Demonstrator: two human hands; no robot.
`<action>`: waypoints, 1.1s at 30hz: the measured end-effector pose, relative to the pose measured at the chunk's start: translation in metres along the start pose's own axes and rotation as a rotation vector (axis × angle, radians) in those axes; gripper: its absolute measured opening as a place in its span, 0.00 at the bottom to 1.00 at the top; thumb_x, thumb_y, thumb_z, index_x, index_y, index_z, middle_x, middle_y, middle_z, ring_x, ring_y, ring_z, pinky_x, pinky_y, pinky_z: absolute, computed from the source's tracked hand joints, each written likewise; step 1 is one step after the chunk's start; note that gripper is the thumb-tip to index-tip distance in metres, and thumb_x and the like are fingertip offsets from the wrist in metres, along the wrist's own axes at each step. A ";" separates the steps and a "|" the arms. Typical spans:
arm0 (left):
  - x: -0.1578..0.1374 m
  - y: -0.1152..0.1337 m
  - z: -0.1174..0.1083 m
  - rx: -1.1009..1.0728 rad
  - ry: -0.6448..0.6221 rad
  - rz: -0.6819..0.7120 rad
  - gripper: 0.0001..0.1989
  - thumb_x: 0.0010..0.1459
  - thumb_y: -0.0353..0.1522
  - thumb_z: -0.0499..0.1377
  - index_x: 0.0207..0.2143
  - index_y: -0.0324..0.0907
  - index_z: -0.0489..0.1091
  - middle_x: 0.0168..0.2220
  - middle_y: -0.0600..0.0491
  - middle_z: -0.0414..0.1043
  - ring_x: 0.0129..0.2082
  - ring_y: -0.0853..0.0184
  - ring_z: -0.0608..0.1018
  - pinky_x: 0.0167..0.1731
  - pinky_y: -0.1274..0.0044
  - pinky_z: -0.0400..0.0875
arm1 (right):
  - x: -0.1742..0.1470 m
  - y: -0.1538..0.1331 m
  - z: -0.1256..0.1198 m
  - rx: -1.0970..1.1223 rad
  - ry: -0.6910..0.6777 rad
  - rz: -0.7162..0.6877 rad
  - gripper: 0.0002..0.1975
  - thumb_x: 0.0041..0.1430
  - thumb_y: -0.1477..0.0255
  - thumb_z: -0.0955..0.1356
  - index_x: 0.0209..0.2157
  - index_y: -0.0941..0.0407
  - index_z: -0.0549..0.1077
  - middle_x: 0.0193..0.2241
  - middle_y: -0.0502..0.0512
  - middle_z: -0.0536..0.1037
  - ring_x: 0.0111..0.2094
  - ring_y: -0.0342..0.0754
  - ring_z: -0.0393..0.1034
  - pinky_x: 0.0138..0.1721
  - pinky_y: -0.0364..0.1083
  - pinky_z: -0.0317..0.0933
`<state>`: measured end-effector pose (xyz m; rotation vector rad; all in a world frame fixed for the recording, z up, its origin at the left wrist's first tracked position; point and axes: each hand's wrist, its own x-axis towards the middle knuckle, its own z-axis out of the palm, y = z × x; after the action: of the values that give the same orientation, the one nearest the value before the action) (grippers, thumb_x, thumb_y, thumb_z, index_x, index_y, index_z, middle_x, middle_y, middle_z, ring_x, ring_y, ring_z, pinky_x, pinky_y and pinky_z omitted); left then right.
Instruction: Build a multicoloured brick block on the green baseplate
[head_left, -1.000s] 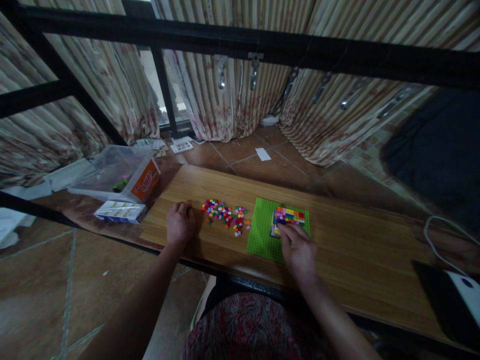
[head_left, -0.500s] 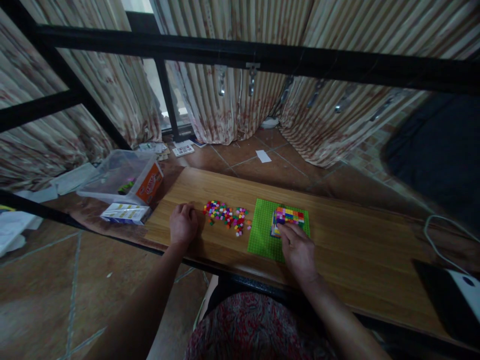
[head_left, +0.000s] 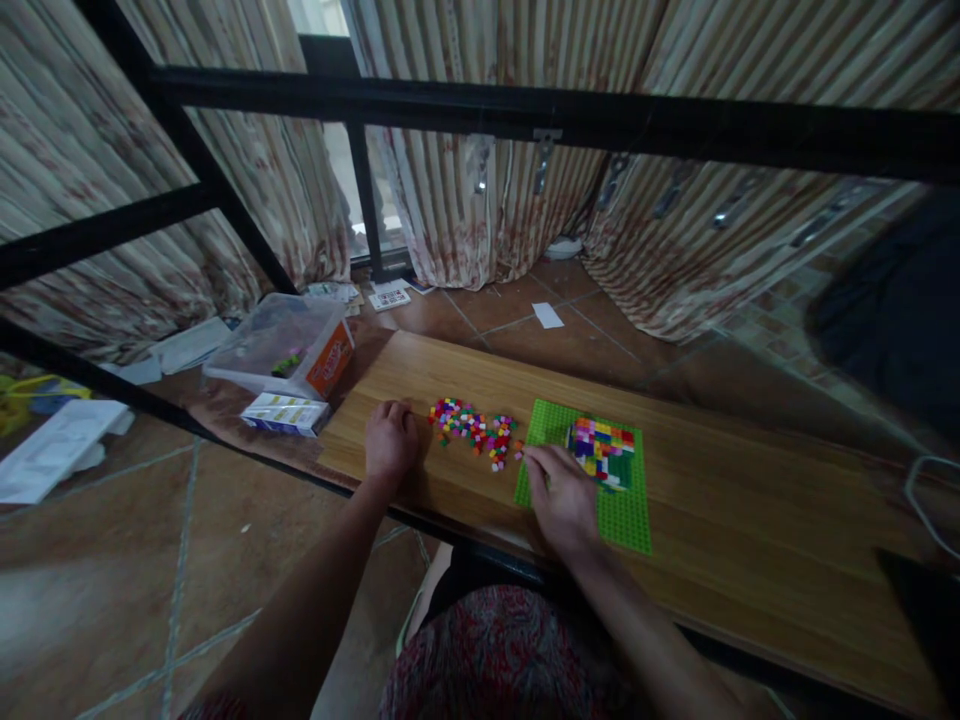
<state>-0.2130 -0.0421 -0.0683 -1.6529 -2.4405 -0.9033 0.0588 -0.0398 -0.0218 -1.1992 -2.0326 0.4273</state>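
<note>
My left hand (head_left: 391, 440) rests on the wooden board with its fingers curled in and nothing showing in them. Just to its right lies a loose pile of small coloured toy bricks (head_left: 474, 425). My right hand (head_left: 564, 497) is over the left part of the green baseplate (head_left: 630, 525). Its fingers reach toward a few orange bricks (head_left: 518, 447) at the plate's left edge; no brick shows in them. On the plate, partly hidden by this hand, is a block built of multicoloured bricks (head_left: 604, 440).
At the board's left end stand a clear plastic bin (head_left: 262, 340) with an orange label and a small white-and-blue box (head_left: 285, 413). A black metal rail (head_left: 480, 105) runs across in front of striped curtains. A dark flat object (head_left: 911, 600) lies at the right end.
My right hand has left the brick block and moved left to the baseplate's left edge, uncovering more of the block. My left hand stays on the board. The view has shifted slightly.
</note>
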 end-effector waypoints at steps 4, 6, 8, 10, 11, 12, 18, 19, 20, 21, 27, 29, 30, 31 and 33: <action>0.000 0.000 0.000 -0.001 -0.002 -0.004 0.12 0.60 0.31 0.50 0.39 0.41 0.73 0.40 0.45 0.73 0.42 0.59 0.74 0.44 0.69 0.68 | 0.046 -0.006 0.035 -0.073 -0.179 0.040 0.13 0.65 0.72 0.62 0.41 0.53 0.78 0.39 0.55 0.78 0.41 0.48 0.71 0.44 0.45 0.63; 0.000 0.000 0.001 -0.012 -0.003 -0.011 0.11 0.60 0.30 0.51 0.38 0.42 0.73 0.39 0.46 0.73 0.41 0.60 0.74 0.44 0.69 0.68 | 0.068 -0.006 0.049 -0.131 -0.283 0.050 0.13 0.64 0.73 0.63 0.41 0.53 0.79 0.38 0.55 0.77 0.41 0.48 0.70 0.44 0.45 0.61; 0.000 -0.001 0.002 -0.021 -0.006 -0.019 0.11 0.59 0.30 0.51 0.38 0.42 0.73 0.40 0.46 0.73 0.41 0.61 0.74 0.43 0.70 0.68 | 0.083 -0.006 0.060 -0.175 -0.377 0.035 0.12 0.63 0.74 0.64 0.40 0.53 0.79 0.38 0.55 0.76 0.42 0.48 0.69 0.45 0.44 0.59; -0.001 -0.001 0.002 -0.026 -0.007 -0.025 0.10 0.59 0.30 0.51 0.38 0.42 0.73 0.40 0.46 0.73 0.40 0.61 0.74 0.43 0.70 0.68 | 0.091 -0.005 0.066 -0.209 -0.436 0.017 0.12 0.62 0.74 0.64 0.39 0.53 0.80 0.37 0.55 0.76 0.42 0.48 0.68 0.46 0.44 0.58; -0.001 -0.001 0.002 -0.028 -0.005 -0.029 0.10 0.59 0.30 0.52 0.38 0.42 0.73 0.40 0.46 0.73 0.40 0.61 0.74 0.43 0.69 0.68 | 0.092 -0.004 0.068 -0.221 -0.452 0.010 0.12 0.62 0.74 0.64 0.38 0.53 0.80 0.37 0.56 0.76 0.43 0.49 0.68 0.46 0.45 0.58; -0.001 -0.001 0.002 -0.032 -0.002 -0.031 0.10 0.59 0.30 0.52 0.38 0.42 0.73 0.40 0.46 0.73 0.40 0.61 0.74 0.44 0.69 0.68 | 0.093 -0.004 0.069 -0.228 -0.459 0.003 0.12 0.62 0.75 0.64 0.37 0.54 0.81 0.36 0.56 0.76 0.42 0.49 0.68 0.46 0.45 0.58; -0.001 0.000 0.002 -0.058 -0.002 -0.033 0.11 0.60 0.30 0.51 0.38 0.42 0.73 0.41 0.46 0.73 0.42 0.60 0.74 0.44 0.69 0.68 | 0.090 0.005 0.063 -0.235 -0.477 -0.049 0.13 0.61 0.77 0.63 0.35 0.54 0.81 0.33 0.56 0.76 0.38 0.48 0.70 0.43 0.45 0.60; -0.001 0.000 0.002 -0.059 0.001 -0.036 0.11 0.60 0.31 0.51 0.38 0.42 0.73 0.41 0.46 0.73 0.42 0.60 0.74 0.45 0.68 0.68 | 0.090 0.006 0.062 -0.240 -0.485 -0.051 0.13 0.60 0.76 0.64 0.34 0.53 0.81 0.33 0.56 0.76 0.37 0.48 0.70 0.42 0.45 0.60; -0.001 0.000 0.002 -0.058 0.003 -0.039 0.11 0.60 0.30 0.51 0.38 0.42 0.73 0.41 0.46 0.73 0.42 0.60 0.74 0.45 0.68 0.68 | 0.090 0.006 0.061 -0.246 -0.492 -0.050 0.12 0.60 0.76 0.64 0.34 0.53 0.81 0.32 0.56 0.76 0.37 0.48 0.70 0.42 0.45 0.60; -0.001 0.001 0.001 -0.057 0.004 -0.040 0.11 0.60 0.30 0.51 0.38 0.42 0.73 0.40 0.46 0.73 0.42 0.60 0.74 0.45 0.68 0.68 | 0.091 0.007 0.060 -0.251 -0.499 -0.047 0.11 0.59 0.76 0.65 0.34 0.53 0.81 0.32 0.56 0.76 0.37 0.49 0.71 0.41 0.45 0.60; 0.000 0.002 0.000 -0.048 -0.002 -0.029 0.11 0.59 0.30 0.51 0.37 0.42 0.73 0.40 0.46 0.73 0.41 0.60 0.74 0.44 0.69 0.69 | 0.095 0.001 0.061 -0.264 -0.504 0.017 0.08 0.56 0.75 0.68 0.32 0.52 0.80 0.34 0.56 0.78 0.39 0.50 0.71 0.41 0.46 0.61; 0.000 0.001 0.000 -0.045 0.000 -0.025 0.11 0.59 0.30 0.51 0.38 0.42 0.73 0.40 0.46 0.73 0.42 0.60 0.74 0.45 0.69 0.69 | 0.095 -0.002 0.062 -0.279 -0.508 0.025 0.07 0.56 0.74 0.68 0.32 0.53 0.80 0.35 0.56 0.78 0.40 0.51 0.71 0.42 0.46 0.61; 0.000 0.001 -0.001 -0.043 0.001 -0.020 0.11 0.59 0.30 0.51 0.38 0.42 0.73 0.40 0.46 0.73 0.42 0.60 0.74 0.45 0.68 0.69 | 0.095 -0.003 0.062 -0.286 -0.508 0.028 0.07 0.56 0.74 0.67 0.32 0.53 0.79 0.35 0.57 0.78 0.40 0.51 0.71 0.42 0.46 0.61; 0.000 0.001 -0.001 -0.041 0.001 -0.016 0.11 0.59 0.30 0.51 0.38 0.42 0.73 0.40 0.46 0.73 0.42 0.60 0.74 0.45 0.68 0.69 | 0.094 -0.004 0.062 -0.291 -0.504 0.031 0.07 0.57 0.74 0.67 0.31 0.53 0.79 0.35 0.57 0.78 0.39 0.51 0.71 0.42 0.46 0.62; 0.000 0.001 -0.001 -0.038 0.001 -0.009 0.11 0.59 0.31 0.51 0.38 0.41 0.73 0.41 0.46 0.73 0.42 0.60 0.75 0.45 0.68 0.69 | 0.092 -0.008 0.061 -0.290 -0.480 0.037 0.08 0.57 0.75 0.66 0.30 0.55 0.78 0.35 0.58 0.78 0.39 0.50 0.71 0.41 0.46 0.62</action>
<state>-0.2128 -0.0424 -0.0667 -1.6549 -2.4468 -0.9575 -0.0181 0.0392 -0.0201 -1.4099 -2.5538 0.4849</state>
